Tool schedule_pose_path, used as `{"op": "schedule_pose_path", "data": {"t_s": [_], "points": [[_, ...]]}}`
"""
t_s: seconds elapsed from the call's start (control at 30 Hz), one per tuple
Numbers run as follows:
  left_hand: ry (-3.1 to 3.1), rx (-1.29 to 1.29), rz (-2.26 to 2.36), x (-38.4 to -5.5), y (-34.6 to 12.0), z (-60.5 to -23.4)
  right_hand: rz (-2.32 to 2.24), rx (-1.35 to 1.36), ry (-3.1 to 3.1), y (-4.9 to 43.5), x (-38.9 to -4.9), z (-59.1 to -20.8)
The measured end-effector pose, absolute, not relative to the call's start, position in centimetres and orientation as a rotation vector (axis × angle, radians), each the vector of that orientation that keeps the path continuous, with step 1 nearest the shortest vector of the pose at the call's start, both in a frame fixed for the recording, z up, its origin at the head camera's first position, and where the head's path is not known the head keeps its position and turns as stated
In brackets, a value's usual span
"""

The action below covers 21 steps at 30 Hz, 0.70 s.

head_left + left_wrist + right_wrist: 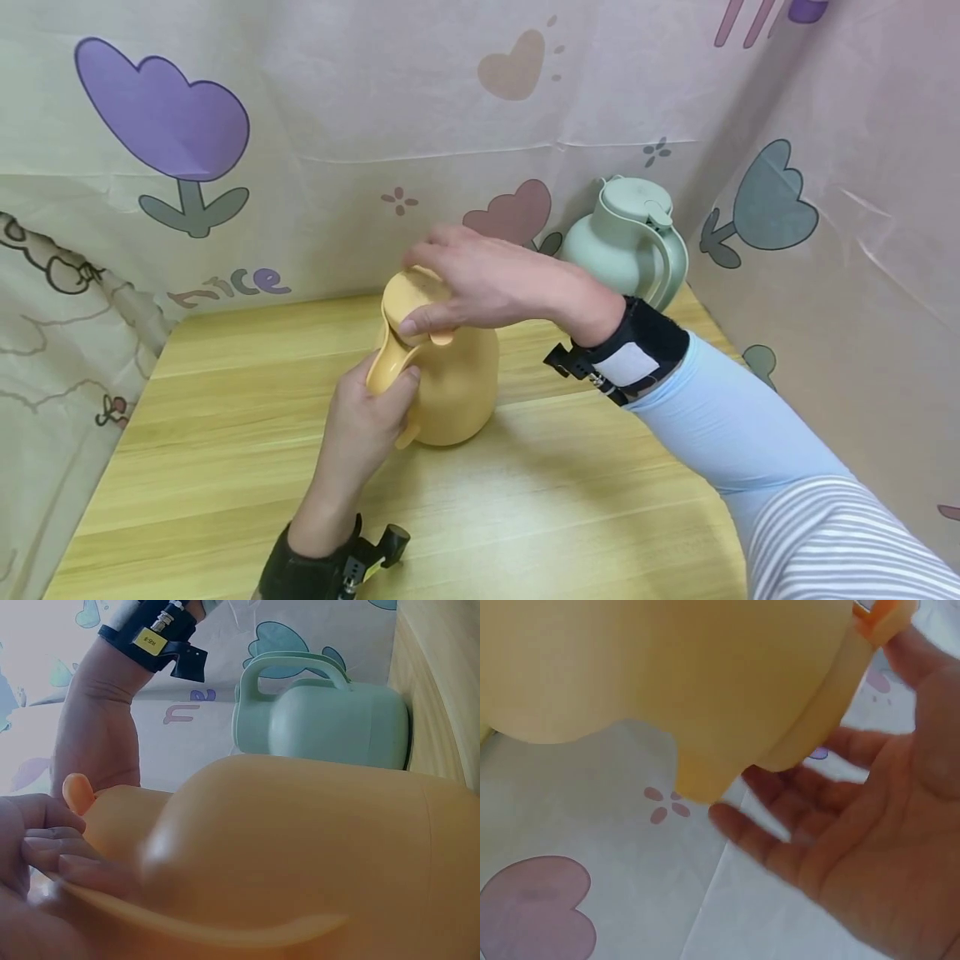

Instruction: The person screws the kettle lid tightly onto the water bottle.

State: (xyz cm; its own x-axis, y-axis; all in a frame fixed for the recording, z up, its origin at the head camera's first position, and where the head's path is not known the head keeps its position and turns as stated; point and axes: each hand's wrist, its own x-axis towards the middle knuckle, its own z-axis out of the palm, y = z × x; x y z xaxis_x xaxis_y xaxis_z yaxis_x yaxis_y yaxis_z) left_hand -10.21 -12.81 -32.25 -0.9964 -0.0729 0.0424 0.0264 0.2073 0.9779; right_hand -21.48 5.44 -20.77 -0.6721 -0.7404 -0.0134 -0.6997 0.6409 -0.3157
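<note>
A yellow-orange thermos jug (pixel 461 387) stands upright on the wooden table. My left hand (pixel 367 412) grips its handle (pixel 388 367), the thumb lying along the top. From above, my right hand (pixel 487 279) holds the round lid (pixel 411 298), with the thumb on the near side and the other fingers around the far side. In the right wrist view those fingers curve about the lid rim (pixel 821 712), close to the spout (pixel 701 776). The left wrist view shows the jug's smooth body (pixel 315 840) filling the foreground.
A pale green jug (pixel 611 250) with its lid on stands at the back right, behind my right forearm. A printed cloth (pixel 337 92) hangs behind and beside the wooden table (pixel 225 433). Both wrists wear black straps with small cameras.
</note>
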Motion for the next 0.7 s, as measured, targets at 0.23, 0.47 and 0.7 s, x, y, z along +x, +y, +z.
{"op": "schedule_pose_path", "data": {"t_s": [0.23,0.47,0.7], "points": [[-2.359,0.014,-1.937,-10.21,-12.74,-32.40,-0.425,-1.302,2.653,5.31,-21.35,-20.86],[-2.341,0.015,-1.953,-10.21,-12.72,-32.59,-0.364,-1.178,2.773,5.00,-21.08,-21.03],[-2.330,0.020,-1.963,-10.12,-12.62,-32.53,-0.383,-1.322,2.627,5.79,-21.47,-20.16]]}}
